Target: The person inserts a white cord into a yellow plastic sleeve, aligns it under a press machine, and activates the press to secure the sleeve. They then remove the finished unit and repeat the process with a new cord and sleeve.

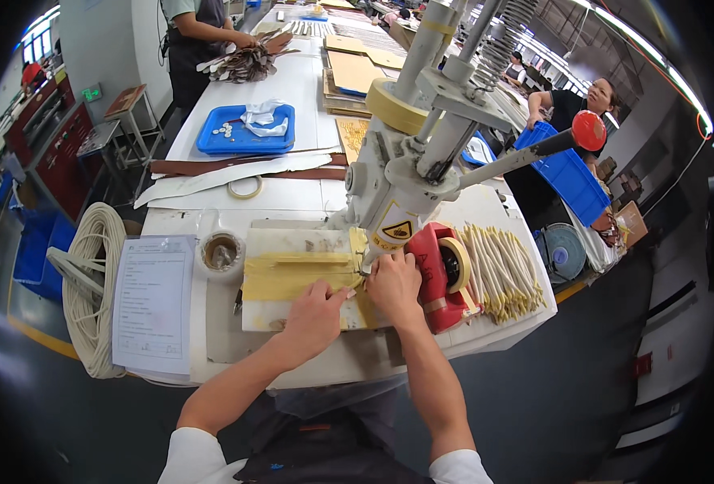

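A grey hand press (385, 185) with a red ball on its lever stands over a pale board (272, 323) covered partly with yellow tape (280, 278). My left hand (316, 310) rests low over the tape, thumb and fingers drawn together near the foot of the press. Just under the press head, my right hand (395, 284) has its fingers curled close to the metal tip. Whatever either hand pinches is too small or hidden to name. Right of it stands a red tape dispenser (436, 278) with a tape roll, beside a bundle of whitish cords (498, 270) with yellow ends.
A cord coil (91, 290) hangs at the left, next to a printed sheet (154, 306) and a clear tape roll (220, 252). Farther back are leather strips (244, 171) and a blue tray (244, 129). A person (570, 109) at right holds a blue bin (562, 173); another works far left.
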### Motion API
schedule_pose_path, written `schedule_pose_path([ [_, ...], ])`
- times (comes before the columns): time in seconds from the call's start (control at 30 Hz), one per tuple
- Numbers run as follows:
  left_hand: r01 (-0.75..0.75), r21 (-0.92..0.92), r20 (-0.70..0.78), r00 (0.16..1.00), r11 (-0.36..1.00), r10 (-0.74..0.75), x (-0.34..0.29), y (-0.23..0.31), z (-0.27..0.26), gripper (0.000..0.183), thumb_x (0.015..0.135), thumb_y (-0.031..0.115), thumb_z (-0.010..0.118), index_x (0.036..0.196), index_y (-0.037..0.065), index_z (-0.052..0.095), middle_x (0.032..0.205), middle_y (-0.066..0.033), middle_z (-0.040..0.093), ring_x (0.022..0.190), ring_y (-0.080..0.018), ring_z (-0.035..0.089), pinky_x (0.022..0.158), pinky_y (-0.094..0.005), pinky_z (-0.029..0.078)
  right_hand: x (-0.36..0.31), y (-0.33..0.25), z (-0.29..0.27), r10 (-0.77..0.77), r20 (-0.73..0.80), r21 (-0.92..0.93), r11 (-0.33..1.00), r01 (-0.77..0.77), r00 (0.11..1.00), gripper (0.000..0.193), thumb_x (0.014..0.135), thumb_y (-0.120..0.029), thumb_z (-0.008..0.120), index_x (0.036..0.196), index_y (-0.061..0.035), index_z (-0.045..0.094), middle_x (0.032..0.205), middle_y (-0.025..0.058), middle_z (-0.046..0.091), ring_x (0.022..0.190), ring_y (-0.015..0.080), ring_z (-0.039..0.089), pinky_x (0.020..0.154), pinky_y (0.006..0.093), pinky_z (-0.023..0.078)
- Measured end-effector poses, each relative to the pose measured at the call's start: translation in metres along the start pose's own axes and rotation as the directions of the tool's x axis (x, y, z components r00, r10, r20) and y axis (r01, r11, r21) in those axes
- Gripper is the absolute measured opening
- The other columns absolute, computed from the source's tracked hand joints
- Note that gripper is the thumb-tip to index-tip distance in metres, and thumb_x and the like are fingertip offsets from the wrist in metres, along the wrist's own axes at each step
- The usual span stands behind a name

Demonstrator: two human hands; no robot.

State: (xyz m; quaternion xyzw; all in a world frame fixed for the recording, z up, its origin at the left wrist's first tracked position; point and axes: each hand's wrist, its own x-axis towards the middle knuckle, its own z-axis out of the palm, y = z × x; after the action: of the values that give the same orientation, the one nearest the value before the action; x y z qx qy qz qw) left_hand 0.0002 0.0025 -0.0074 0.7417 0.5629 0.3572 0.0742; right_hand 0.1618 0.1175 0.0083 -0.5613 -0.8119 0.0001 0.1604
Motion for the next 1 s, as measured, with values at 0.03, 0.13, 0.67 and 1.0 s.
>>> schedule_pose_path([
  [0.03, 0.002, -0.009, 0.001, 1.000, 1.000, -0.002, 0.000, 0.000, -0.001, 0.039, 0.084, -0.001, 0.060, 0.121, 0.003, 0.070, 0.090, -0.0121, 0.054, 0.085, -0.0275, 0.056, 0.078, -0.0394, 0.050, 0.000, 0.000, 0.000, 0.000, 0.007, -0.001, 1.000, 0.000, 1.000, 0.031, 0.088, -0.020, 0.065, 0.110, 0.0022, 0.068, 0.142, 0.0268, 0.054, 0.106, 0.0417, 0.062, 0.087, 0.0529, 0.054],
  [0.13, 0.012, -0.032, 0.003, 1.000, 0.999, -0.011, 0.000, -0.002, 0.000, 0.040, 0.084, -0.002, 0.059, 0.122, 0.002, 0.071, 0.090, -0.0125, 0.053, 0.085, -0.0277, 0.055, 0.077, -0.0395, 0.050, 0.001, -0.001, -0.004, -0.003, 0.040, -0.008, 1.000, 0.004, 0.999, 0.034, 0.088, -0.020, 0.065, 0.113, 0.0019, 0.068, 0.143, 0.0265, 0.053, 0.107, 0.0415, 0.062, 0.088, 0.0530, 0.054],
  [0.67, -0.055, 0.048, 0.077, 0.996, 0.997, 0.051, -0.001, -0.007, 0.003, 0.048, 0.076, -0.001, 0.063, 0.124, -0.002, 0.067, 0.094, -0.0128, 0.052, 0.093, -0.0301, 0.056, 0.083, -0.0378, 0.050, -0.010, 0.001, -0.022, -0.037, -0.025, 0.235, 0.971, 0.042, 0.999, 0.033, 0.091, -0.014, 0.061, 0.118, 0.0027, 0.068, 0.131, 0.0264, 0.062, 0.105, 0.0408, 0.064, 0.088, 0.0482, 0.055],
  [1.0, -0.102, 0.041, 0.022, 0.995, 0.994, 0.101, -0.002, -0.009, 0.004, 0.048, 0.074, -0.005, 0.061, 0.122, -0.001, 0.068, 0.091, -0.0122, 0.050, 0.087, -0.0291, 0.055, 0.077, -0.0378, 0.049, 0.051, -0.013, -0.303, 0.133, -0.404, 0.880, -0.215, 0.424, 0.905, 0.049, 0.106, -0.036, 0.052, 0.132, 0.0053, 0.057, 0.114, 0.0211, 0.067, 0.101, 0.0260, 0.066, 0.090, 0.0383, 0.052],
])
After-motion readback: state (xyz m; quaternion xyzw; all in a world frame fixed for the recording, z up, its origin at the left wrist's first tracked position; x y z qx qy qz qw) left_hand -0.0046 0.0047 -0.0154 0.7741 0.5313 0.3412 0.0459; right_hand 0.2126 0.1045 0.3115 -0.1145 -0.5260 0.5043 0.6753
